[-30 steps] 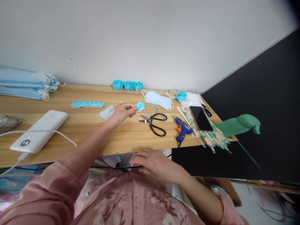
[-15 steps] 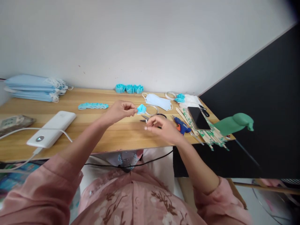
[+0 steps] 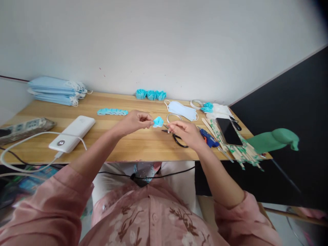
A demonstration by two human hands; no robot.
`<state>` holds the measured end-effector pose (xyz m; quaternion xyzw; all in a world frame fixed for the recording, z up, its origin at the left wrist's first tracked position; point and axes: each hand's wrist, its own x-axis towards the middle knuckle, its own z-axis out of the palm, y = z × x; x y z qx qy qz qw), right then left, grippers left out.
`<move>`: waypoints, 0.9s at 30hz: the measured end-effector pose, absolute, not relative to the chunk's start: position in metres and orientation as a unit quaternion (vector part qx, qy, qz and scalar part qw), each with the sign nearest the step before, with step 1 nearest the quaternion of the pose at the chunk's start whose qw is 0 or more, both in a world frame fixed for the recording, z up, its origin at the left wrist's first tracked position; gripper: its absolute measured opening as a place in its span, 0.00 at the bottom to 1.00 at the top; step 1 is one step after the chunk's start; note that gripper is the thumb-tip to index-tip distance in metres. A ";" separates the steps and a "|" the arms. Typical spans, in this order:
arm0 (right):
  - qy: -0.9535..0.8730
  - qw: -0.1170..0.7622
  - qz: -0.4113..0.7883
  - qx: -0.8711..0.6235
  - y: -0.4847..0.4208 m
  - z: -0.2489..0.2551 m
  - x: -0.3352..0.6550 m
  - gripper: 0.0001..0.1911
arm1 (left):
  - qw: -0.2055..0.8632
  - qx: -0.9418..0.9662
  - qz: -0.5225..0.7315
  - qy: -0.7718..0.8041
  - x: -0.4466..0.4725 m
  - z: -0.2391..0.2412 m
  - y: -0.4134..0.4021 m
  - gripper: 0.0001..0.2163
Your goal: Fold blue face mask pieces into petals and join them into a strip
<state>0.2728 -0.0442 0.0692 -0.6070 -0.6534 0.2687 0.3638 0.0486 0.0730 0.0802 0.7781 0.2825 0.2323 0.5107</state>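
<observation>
My left hand (image 3: 137, 122) is closed in a pinch on the edge of a small blue petal-like folded piece (image 3: 158, 122), held above the table. To its right, my right hand (image 3: 185, 132) has its thumb and fingertips drawn together, pointing at the piece but apart from it. Whether anything sits in that pinch is too small to tell. Scissors (image 3: 180, 140) with black handles lie under and beside the right hand, partly covered by it. A roll of white tape (image 3: 174, 118) lies just behind the fingertips.
Along the wall stand blue rosettes (image 3: 151, 95) and a stack of face masks (image 3: 56, 90). One mask (image 3: 181, 110) lies flat. A pleated strip (image 3: 112, 112), power bank (image 3: 73, 133), power strip (image 3: 27, 130), glue gun (image 3: 208, 137), phone (image 3: 229, 131), wrapped chopsticks (image 3: 243, 155) and green object (image 3: 274, 140) surround the hands.
My right hand has risen toward the blue piece, its fingertips now level with it. The left hand still pinches the piece, which shows more of its face. The view has shifted left.
</observation>
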 end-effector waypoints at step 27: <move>-0.373 0.450 0.597 -0.549 0.107 0.041 0.217 0.19 | -0.071 0.905 0.073 0.413 -0.025 0.034 0.167 0.10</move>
